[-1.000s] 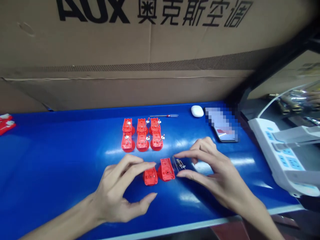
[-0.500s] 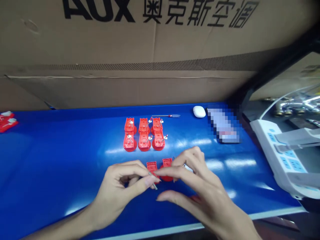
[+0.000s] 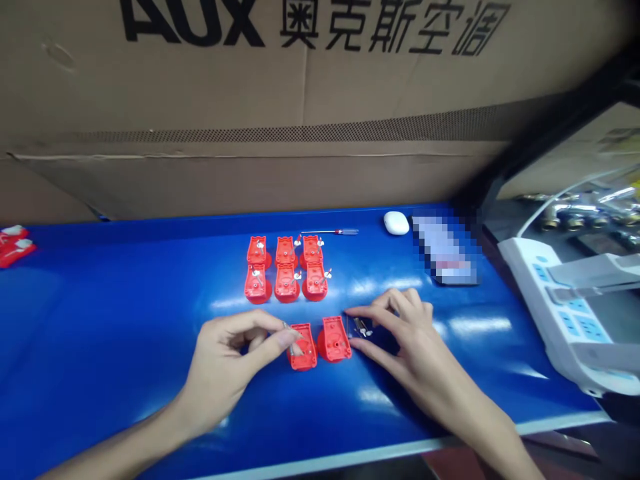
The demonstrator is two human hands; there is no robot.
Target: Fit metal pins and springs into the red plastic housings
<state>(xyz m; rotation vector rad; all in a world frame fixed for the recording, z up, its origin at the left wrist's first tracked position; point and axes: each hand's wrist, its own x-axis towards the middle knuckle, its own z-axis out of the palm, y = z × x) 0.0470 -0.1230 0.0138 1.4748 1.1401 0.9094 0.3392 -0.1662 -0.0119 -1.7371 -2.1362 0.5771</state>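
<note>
My left hand (image 3: 245,363) pinches a thin metal pin (image 3: 296,339) between thumb and forefinger. It is over the left edge of a red plastic housing (image 3: 305,360). To the right stands a second red housing (image 3: 336,343), its hollow side up. My right hand (image 3: 400,333) is just right of that one, thumb and forefinger apart. A thin metal rod lies between these fingertips; whether they touch it I cannot tell. Small metal parts (image 3: 361,327) lie on the blue table under that hand.
Several red housings (image 3: 286,287) with small white-tipped parts stand in two rows behind. Farther back lie a screwdriver (image 3: 345,232), a white case (image 3: 397,223) and a blurred phone-like object (image 3: 445,250). A white power strip (image 3: 565,313) is at right; cardboard (image 3: 250,180) walls the back.
My right hand has moved right, away from my left hand, to beside the right housing. My left hand has shifted slightly left and up, still with the metal pin.
</note>
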